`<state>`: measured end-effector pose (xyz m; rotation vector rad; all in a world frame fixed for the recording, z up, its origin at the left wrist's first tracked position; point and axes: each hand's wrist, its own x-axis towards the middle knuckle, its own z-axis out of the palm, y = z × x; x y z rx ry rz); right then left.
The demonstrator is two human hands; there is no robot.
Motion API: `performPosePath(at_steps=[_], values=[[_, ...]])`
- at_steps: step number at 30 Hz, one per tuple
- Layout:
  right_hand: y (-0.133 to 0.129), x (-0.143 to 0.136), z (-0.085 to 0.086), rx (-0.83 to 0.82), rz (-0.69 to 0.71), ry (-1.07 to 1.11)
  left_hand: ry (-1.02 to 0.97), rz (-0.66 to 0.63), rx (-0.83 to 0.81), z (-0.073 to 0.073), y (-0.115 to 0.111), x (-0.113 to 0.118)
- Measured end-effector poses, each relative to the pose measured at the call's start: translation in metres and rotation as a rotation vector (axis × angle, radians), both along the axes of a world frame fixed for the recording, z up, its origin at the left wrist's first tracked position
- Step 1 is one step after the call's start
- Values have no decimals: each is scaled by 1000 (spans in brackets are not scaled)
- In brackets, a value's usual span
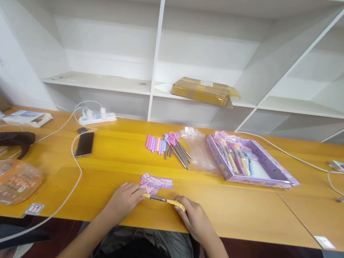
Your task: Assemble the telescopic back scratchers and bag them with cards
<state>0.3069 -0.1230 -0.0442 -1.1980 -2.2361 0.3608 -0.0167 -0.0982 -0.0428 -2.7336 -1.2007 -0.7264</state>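
Note:
A thin stick with a dark middle [158, 198] and yellow ends lies level between my hands near the table's front edge. My left hand [126, 198] is closed on its yellow left end. On the right, my right hand [191, 214] grips the yellow, hand-shaped end. Just behind the stick are several small purple and pink printed cards [153, 181]. Farther back, a row of pink, purple and orange tubes [154, 144] sits beside a pile of metal rods [181, 154] with pink and blue hand-shaped heads.
Clear plastic wrapping [199, 150] lies beside a purple box [262, 181] holding more sticks. To the left are a phone [85, 144], white cables, a power strip [98, 118] and an orange bottle [7, 180]. A cardboard package [201, 91] rests on the shelf.

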Motion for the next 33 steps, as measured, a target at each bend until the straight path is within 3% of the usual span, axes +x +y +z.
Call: performPosePath(at_steps=[7,11,13,16,19,22,24,29,33], values=[[5,-8,-5,161,31,27,-19,-13,-11,-9,-2,4],[8,3,-3,188,-43,65,24,36,17,-2,0,-7],[9,32,0,168,-108,99,51,68,51,8,2,-31],[6,111,4,56,-229,129,122,36,90,29,1,-92],[-6,200,2,83,-527,223,132,53,172,50,-9,-152],[-22,249,-6,51,-655,276,135,103,162,58,-22,-178],[-30,253,-13,-8,-680,316,144,117,163,54,-29,-175],[-31,224,-34,-104,-722,439,84,195,168,35,-31,-153],[-29,220,-41,-133,-815,411,32,207,83,30,-32,-149]])
